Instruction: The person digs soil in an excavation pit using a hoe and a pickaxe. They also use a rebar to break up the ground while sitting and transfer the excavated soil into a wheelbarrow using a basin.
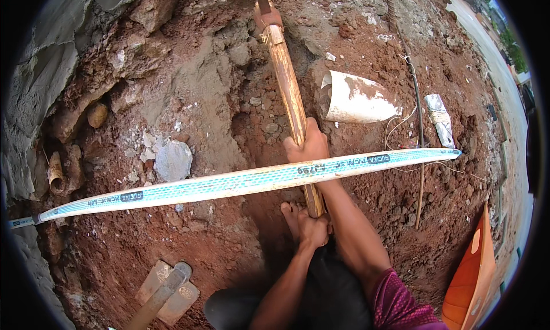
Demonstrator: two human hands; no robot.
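Note:
Both my hands grip the wooden handle (291, 95) of a pickaxe held out ahead of me. My right hand (309, 142) wraps the middle of the handle, while my left hand (314, 231) closes round its near end. The rusty pickaxe head (267, 16) is at the top edge, with a dark blade running out of view. A long white-and-blue pipe (246, 181) crosses from left to right above the handle, hiding part of it and some of my right wrist. Below the head lies a dug trench (260, 115) with loose stones in reddish soil.
A shovel (163, 293) rests at lower left. Right of the trench lie a broken white pipe piece (361, 101), a thin rod (421, 175) and a wrapped silver bundle (439, 121). A grey rock (173, 161) sits left; an orange container (470, 273) stands lower right. My bare foot (290, 218) is beside the handle.

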